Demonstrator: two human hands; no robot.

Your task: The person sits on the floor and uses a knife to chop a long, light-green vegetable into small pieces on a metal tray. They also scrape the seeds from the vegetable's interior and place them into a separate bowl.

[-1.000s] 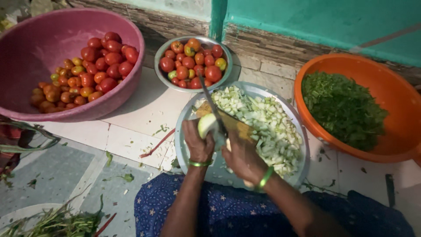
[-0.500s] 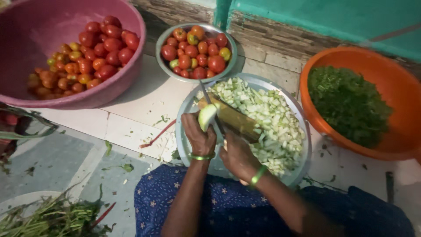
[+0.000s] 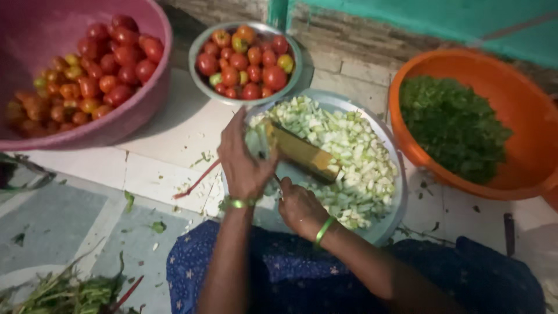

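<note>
One head view: looks steeply down from my head, close over my lap, facing the tiled floor [image 3: 174,139] ahead.

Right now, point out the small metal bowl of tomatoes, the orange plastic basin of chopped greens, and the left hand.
Small metal bowl of tomatoes [image 3: 199,81]: head view, left rim.
Orange plastic basin of chopped greens [image 3: 526,102]: head view, bare inner wall.
Left hand [image 3: 243,163]: head view, back of hand.

A home cooking spot on a tiled floor [image 3: 163,151]: basins of tomatoes [image 3: 87,64], chopped greens [image 3: 453,125], painted wall [image 3: 442,17].
</note>
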